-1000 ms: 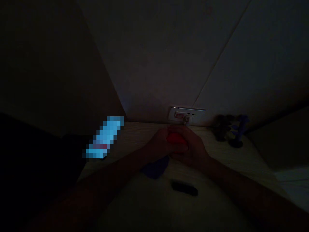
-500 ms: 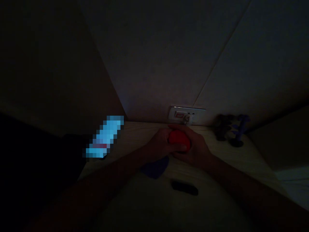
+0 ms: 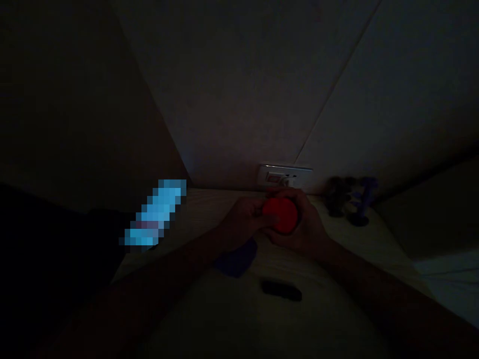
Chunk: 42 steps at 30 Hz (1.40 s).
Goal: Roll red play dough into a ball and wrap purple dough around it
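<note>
You had both hands together around a round red thing point(image 3: 285, 214). Your left hand point(image 3: 242, 222) held its left side, with the thumb lying across the front. Your right hand point(image 3: 312, 227) curled around its right side. The red thing was over the counter point(image 3: 209, 204), just in front of the socket point(image 3: 301, 175) on the wall point(image 3: 224, 109). I could not tell if it touched the wood. A purple thing point(image 3: 236, 259) lay below your left hand, and a small black thing point(image 3: 281, 290) lay nearer to you. Off to the right, near the wall, stood a purple stand point(image 3: 362, 202) with a dark thing point(image 3: 336, 197) just beside it. On the left was a bright blue screen point(image 3: 159, 209), too blocky to read. The room was very dark.
</note>
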Tool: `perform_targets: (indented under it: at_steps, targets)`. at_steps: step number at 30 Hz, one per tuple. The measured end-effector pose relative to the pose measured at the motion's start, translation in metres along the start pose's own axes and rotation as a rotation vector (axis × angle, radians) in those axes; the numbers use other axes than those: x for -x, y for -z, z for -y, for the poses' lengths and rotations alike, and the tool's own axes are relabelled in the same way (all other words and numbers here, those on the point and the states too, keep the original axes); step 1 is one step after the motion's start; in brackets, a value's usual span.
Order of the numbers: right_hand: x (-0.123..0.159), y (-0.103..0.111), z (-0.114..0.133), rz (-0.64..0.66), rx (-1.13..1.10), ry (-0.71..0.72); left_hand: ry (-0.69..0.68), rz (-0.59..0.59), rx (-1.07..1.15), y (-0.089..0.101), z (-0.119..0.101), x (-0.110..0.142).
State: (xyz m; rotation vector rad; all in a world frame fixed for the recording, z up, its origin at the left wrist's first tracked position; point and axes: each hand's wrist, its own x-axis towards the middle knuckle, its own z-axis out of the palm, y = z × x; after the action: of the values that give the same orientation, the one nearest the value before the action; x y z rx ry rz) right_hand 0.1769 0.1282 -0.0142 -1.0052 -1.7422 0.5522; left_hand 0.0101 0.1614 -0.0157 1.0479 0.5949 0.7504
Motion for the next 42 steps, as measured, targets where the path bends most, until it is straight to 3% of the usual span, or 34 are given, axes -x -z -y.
perform_targets:
  at_steps: [3, 7, 15, 22, 29, 34, 42]
  targets:
    - [0.000, 0.003, -0.001, 0.028, -0.035, -0.006, 0.028, 0.017, 0.005, -0.001, -0.001, 0.001]
    - [-0.002, 0.009, 0.001, 0.093, 0.099, 0.064, -0.029, -0.022, 0.093, -0.002, 0.004, -0.001]
    - [-0.001, 0.007, 0.002, -0.023, 0.286, 0.071, -0.064, 0.040, -0.013, 0.003, 0.007, -0.002]
    - [-0.002, 0.004, 0.003, -0.134, 0.365, 0.000, -0.027, -0.038, 0.166, -0.006, 0.001, -0.003]
    - [-0.006, 0.011, 0.006, 0.042, 0.250, 0.158, -0.102, -0.056, 0.007, 0.000, 0.003, -0.001]
    - [-0.007, 0.012, 0.008, 0.097, 0.202, 0.149, -0.090, -0.005, -0.031, 0.001, 0.001, 0.001]
    - [0.001, 0.007, 0.001, -0.113, 0.371, -0.003, -0.017, 0.020, 0.038, -0.003, -0.001, -0.001]
